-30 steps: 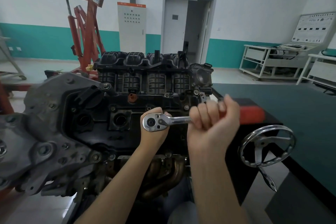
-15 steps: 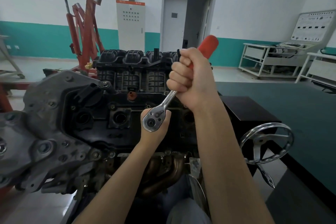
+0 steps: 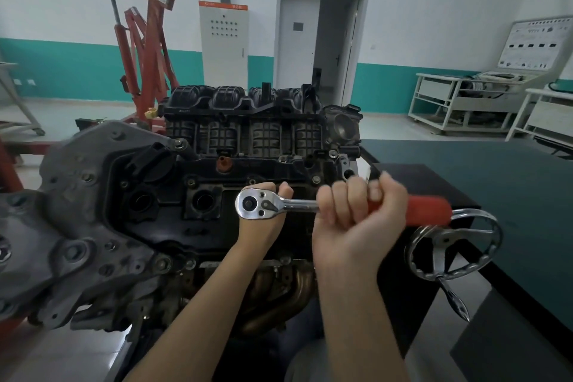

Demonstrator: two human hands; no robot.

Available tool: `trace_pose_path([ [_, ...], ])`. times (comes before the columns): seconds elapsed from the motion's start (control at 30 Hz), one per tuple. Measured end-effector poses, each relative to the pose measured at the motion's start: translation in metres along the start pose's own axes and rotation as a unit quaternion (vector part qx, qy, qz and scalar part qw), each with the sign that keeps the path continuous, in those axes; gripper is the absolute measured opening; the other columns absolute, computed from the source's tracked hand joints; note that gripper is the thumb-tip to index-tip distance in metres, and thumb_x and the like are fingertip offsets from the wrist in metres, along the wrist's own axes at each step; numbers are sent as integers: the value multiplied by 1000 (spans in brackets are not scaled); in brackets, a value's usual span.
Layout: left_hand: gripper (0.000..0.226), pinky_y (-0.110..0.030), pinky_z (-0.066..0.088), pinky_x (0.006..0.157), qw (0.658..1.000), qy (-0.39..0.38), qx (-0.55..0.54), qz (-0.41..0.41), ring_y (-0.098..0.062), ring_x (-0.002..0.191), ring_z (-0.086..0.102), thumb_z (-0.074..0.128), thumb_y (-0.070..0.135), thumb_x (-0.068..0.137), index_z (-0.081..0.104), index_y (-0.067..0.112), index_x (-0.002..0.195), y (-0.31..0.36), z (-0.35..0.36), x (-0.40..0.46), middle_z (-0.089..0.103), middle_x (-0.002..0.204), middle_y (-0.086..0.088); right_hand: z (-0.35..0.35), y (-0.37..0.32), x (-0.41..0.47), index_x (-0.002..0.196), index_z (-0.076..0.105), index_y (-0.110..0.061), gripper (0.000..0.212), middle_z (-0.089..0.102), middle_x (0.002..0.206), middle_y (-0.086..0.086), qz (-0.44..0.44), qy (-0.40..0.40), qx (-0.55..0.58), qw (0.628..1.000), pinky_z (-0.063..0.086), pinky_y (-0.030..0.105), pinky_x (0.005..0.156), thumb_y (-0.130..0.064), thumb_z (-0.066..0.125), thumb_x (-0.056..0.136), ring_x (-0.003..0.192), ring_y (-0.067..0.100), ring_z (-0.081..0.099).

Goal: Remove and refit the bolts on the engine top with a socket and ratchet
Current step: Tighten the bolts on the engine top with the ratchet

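Hands work a ratchet (image 3: pixel 280 205) over the black engine top (image 3: pixel 192 220) straight in front of me. My right hand (image 3: pixel 356 220) wraps its curled fingers round the red handle, which points right toward a chrome handwheel (image 3: pixel 454 245). My left hand (image 3: pixel 263 220) sits under the ratchet's chrome head, fingers curled up around it. Whatever socket or bolt lies beneath is hidden from me.

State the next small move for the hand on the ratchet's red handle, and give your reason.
Probably swing the handle away from the body again: the right hand grips the ratchet with its handle pointing right, while the left hand steadies the head over the engine top.
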State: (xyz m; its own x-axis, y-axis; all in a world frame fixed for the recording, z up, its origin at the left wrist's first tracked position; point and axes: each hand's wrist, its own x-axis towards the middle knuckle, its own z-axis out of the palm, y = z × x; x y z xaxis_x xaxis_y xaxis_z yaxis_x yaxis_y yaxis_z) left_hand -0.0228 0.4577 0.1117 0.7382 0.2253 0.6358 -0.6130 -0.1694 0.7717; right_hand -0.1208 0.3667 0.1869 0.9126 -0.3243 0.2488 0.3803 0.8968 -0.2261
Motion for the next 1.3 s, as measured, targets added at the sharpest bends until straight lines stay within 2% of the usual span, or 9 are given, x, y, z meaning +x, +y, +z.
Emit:
trace_pose_path([
  [0.27,53,-9,32,47,1000,1,13,-6,-1,42,36,58,3,88,30,29,51,-2,2,-2,34,42,18,57,1,62,55,33,-17,42,25,37,-8,220,-182,-203,937,20,13,32,-10,41,95,29,5,20],
  [0.47,40,-6,32,45,998,-18,-14,-57,2,45,39,59,3,88,39,21,59,4,0,-3,40,49,20,27,-4,34,54,35,-19,42,25,39,-8,90,-84,-82,989,21,16,32,-11,42,95,31,7,17],
  [0.67,56,-8,24,43,999,-24,-27,-24,-1,37,30,55,-9,89,28,20,48,4,0,-3,31,37,14,-9,3,-11,53,33,-21,40,23,39,-8,-25,16,25,999,26,20,36,-16,40,93,34,7,17],
  [0.83,59,-17,28,47,997,-19,42,-61,0,43,36,55,-2,89,35,32,45,-2,-3,3,38,42,17,14,-2,22,57,31,-20,40,23,38,-8,45,-58,-58,996,22,17,34,-12,39,95,33,7,16],
  [0.93,43,-6,33,49,990,-40,52,-128,2,51,38,53,22,94,36,40,59,0,-1,0,39,57,24,38,-4,47,56,32,-18,40,24,37,-8,140,-123,-139,973,21,15,32,-10,41,94,31,6,17],
  [1.0,40,-15,30,48,995,-24,40,-84,-2,46,34,53,23,84,35,34,50,-2,0,0,35,47,17,51,-2,58,55,32,-18,41,24,37,-8,198,-163,-189,948,19,14,32,-10,41,94,30,5,18],
  [1.1,21,-20,37,59,992,-43,40,-110,-8,64,45,51,34,86,44,27,67,-6,-1,3,48,66,8,58,1,61,56,32,-17,40,24,37,-8,228,-184,-201,935,19,13,32,-11,42,94,30,5,18],
  [1.2,26,-30,46,95,971,-117,39,-205,-16,109,55,49,37,95,54,20,113,-17,-2,2,58,118,-1,52,-4,56,57,33,-17,39,24,38,-7,209,-164,-173,948,20,14,32,-11,44,94,31,5,18],
  [1.3,11,-33,44,98,982,-99,37,-157,-10,101,56,52,32,91,54,27,101,1,-1,0,58,106,4,51,-21,52,55,33,-17,41,24,37,-8,206,-156,-128,958,20,15,30,-12,43,94,30,5,18],
])
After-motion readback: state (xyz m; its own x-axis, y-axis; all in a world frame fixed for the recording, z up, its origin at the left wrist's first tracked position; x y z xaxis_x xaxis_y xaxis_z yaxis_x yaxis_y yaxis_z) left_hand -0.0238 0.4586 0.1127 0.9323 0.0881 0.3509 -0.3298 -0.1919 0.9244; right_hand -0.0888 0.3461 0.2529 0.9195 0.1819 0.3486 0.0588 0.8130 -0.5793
